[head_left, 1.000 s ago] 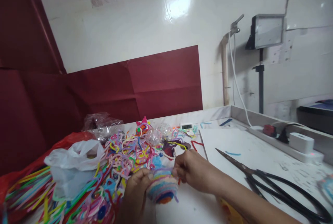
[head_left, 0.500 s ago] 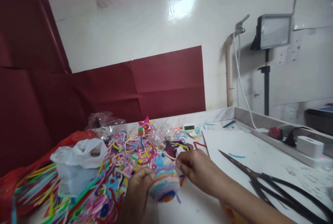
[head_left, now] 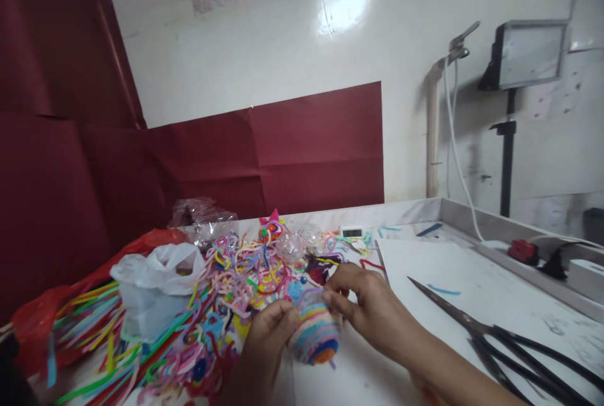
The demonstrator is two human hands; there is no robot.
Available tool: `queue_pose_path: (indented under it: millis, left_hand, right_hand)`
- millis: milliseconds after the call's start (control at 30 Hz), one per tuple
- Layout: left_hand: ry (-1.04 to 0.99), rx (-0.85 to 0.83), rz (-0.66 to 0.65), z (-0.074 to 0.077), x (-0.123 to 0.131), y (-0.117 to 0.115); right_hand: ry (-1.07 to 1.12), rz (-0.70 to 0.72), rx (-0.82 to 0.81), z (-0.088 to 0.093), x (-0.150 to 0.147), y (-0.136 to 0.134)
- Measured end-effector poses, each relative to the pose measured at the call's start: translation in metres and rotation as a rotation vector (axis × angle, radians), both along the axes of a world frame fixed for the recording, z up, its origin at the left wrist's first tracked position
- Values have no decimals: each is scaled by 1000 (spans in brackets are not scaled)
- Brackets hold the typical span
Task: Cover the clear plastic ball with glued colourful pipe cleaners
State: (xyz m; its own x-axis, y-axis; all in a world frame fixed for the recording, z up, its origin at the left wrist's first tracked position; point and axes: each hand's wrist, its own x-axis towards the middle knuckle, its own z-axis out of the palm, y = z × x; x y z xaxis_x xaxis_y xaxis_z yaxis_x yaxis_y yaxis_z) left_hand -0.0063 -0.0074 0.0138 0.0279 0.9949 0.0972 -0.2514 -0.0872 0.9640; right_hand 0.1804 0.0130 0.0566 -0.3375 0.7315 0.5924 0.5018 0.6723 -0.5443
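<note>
Both hands pinch a striped ball wound from coloured strips, the left hand at its nine o'clock, wrist cut off below, the right hand at two o'clock, fingertips partly hidden behind it.

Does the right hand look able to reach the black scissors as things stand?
Probably yes: the scissors lie uncovered on the white sheet beside the right hand, though it now grips the striped ball.
</note>
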Motion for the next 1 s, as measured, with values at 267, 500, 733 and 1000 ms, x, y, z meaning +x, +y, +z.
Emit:
queue_pose_path:
  millis: [267,500,733,1000]
  left_hand:
    - [122,133,258,17,1,-10]
    - [376,226,322,17,-6,-8]
    - [393,240,283,21,-2,-9]
    - [267,23,331,7,-5,9]
  right_hand:
    - [246,70,-360,-12,11,-1]
    - [-216,37,-457,-46,11,-34]
    - [-285,-84,-226,-35,47,-47]
    - [-464,-428,-278,-62,107,-95]
